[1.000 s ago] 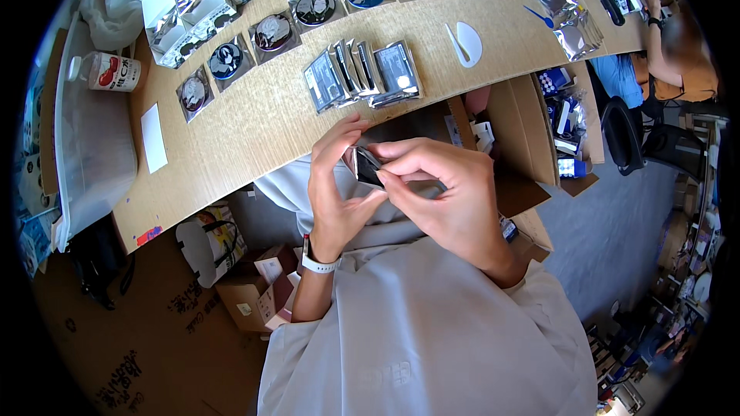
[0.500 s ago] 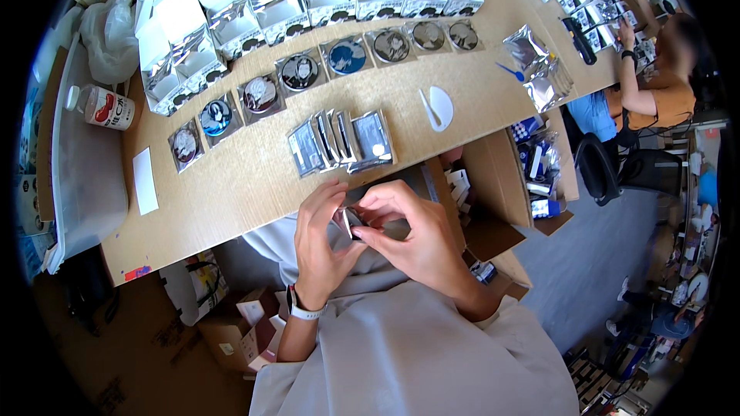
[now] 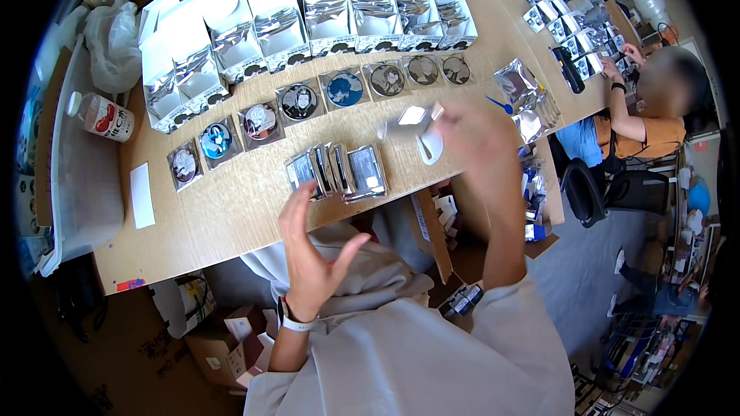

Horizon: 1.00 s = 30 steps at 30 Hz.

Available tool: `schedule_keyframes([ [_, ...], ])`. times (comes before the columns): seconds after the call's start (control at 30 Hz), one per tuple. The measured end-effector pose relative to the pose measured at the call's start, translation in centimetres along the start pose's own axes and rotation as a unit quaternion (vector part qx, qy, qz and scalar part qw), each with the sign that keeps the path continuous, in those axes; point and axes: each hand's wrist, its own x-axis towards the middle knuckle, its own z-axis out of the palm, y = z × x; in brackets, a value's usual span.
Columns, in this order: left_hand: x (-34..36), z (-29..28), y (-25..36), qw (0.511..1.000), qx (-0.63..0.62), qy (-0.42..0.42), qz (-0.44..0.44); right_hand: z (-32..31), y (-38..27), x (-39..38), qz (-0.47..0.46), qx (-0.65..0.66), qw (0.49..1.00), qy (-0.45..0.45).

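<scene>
My right hand [image 3: 474, 135], smeared by motion, reaches over the table and grips a small shiny flat packet [image 3: 402, 125] by its right end. Light glares off the packet, so its contents are hard to make out. Below it lies a white teardrop-shaped piece [image 3: 433, 149], partly covered by the hand. My left hand [image 3: 310, 266] is raised at the table's front edge, thumb and fingers spread, holding nothing. Just beyond its fingertips stands a bundle of flat dark packets [image 3: 366, 171]. Farther back, round badges in clear bags [image 3: 344, 88] form a curved row.
Open white boxes [image 3: 327, 15] holding silver packets line the back. At left are a clear bin [image 3: 89, 169], a jar [image 3: 108, 117] and a white card [image 3: 142, 196]. Silver foil packets [image 3: 532, 104] lie at right, near a co-worker [image 3: 640, 119]. Cardboard cartons [image 3: 474, 246] stand below the edge.
My hands have parted. The right one has swung forward and right over the table with the packet; the left has let go and opened near the bundle.
</scene>
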Motion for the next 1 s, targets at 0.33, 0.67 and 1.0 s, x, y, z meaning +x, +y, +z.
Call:
schedule_keyframes([
  [0.33,4.0,-4.1,-2.6,0.985,0.078,-0.134,-0.075,-4.9,5.0,17.2,-0.29,-0.312,0.905,-0.017],
  [0.67,4.7,-4.0,-3.4,0.98,0.079,-0.174,-0.063,-3.1,6.1,20.7,-0.253,-0.326,0.911,-0.015],
  [1.0,5.4,-4.1,-4.1,0.981,0.038,-0.183,-0.057,-2.2,8.9,21.9,-0.243,-0.26,0.932,-0.063],
])
